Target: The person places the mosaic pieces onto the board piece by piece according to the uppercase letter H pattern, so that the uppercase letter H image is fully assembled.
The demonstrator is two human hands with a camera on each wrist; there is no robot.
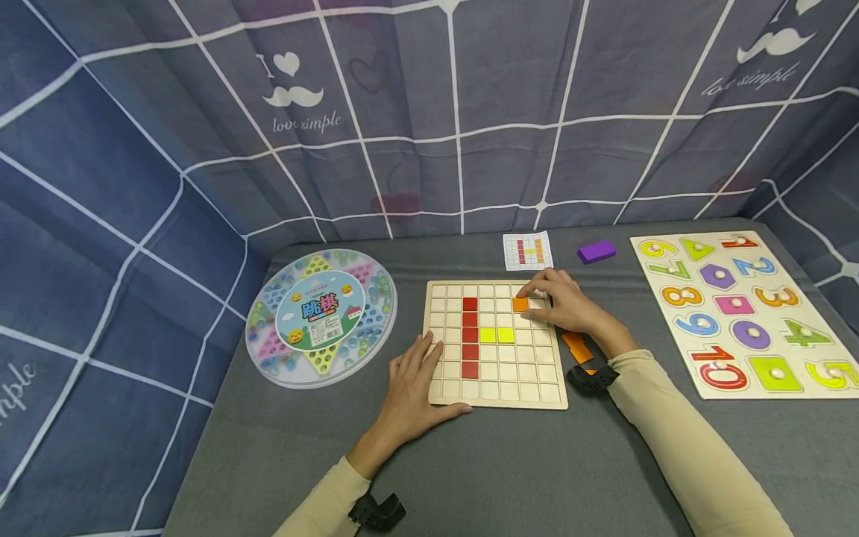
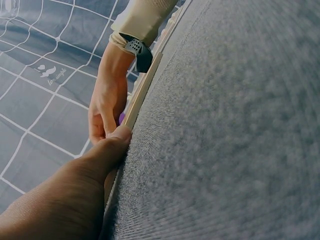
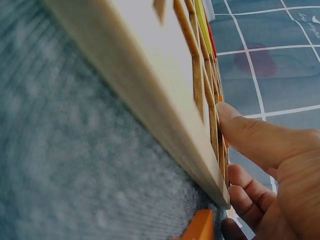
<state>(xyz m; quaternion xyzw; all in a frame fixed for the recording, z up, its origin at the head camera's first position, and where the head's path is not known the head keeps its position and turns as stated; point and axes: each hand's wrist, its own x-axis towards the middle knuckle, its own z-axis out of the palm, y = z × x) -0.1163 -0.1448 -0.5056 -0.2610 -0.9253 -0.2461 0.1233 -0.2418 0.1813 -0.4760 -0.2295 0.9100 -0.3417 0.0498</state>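
Observation:
A wooden grid board [image 1: 496, 391] lies on the grey cloth, with a column of red tiles [image 1: 470, 335] and a row of yellow tiles [image 1: 496, 335] set in it. At its upper right, my right hand [image 1: 564, 302] pinches an orange tile [image 1: 520, 304] between thumb and fingers, against the grid; the fingers partly hide it. The thumb [image 3: 245, 132] shows close up in the right wrist view, over the board's grid. My left hand [image 1: 412, 384] rests at the board's lower left corner, fingers extended along the left edge and thumb on the front edge.
Loose orange pieces [image 1: 577, 347] lie beside the board, under the right wrist. Behind it are a small pattern card [image 1: 528, 261] and a purple block [image 1: 596, 252]. A round Chinese checkers set [image 1: 321, 321] lies left, a number puzzle board [image 1: 691, 350] right.

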